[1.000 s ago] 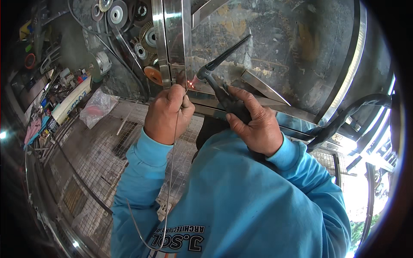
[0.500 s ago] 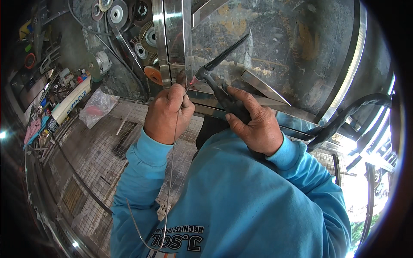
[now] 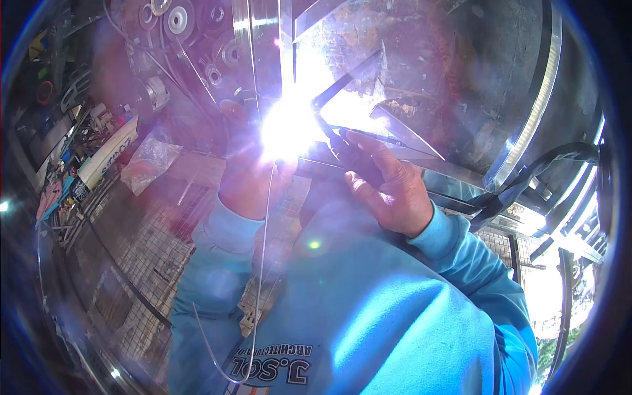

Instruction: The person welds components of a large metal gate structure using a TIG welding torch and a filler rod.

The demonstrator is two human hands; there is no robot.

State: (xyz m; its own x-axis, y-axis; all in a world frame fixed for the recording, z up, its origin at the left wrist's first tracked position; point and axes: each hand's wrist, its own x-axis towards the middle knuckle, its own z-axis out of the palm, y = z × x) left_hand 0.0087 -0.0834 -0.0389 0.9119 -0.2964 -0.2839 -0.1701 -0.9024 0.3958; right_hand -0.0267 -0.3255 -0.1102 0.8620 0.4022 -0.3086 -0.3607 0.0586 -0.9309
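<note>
At upper ctr. of frame I see 1 dark torch point(image 3: 357, 159), R hand point(image 3: 398, 197) wrapped round handle, prob. angled to bring its head to the white glare point(image 3: 289, 128), & 1 thin wire point(image 3: 263, 243), L hand point(image 3: 245, 185) pinched on it, slack looping lower left-ctr.

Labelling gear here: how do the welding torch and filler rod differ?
The welding torch is thick and dark; the filler rod is thin and silvery. The right hand holds the torch, while the left hand holds the rod. The torch bends sharply near its head; the rod's lower end curls into a hook. Both lead into the bright glare.
</note>
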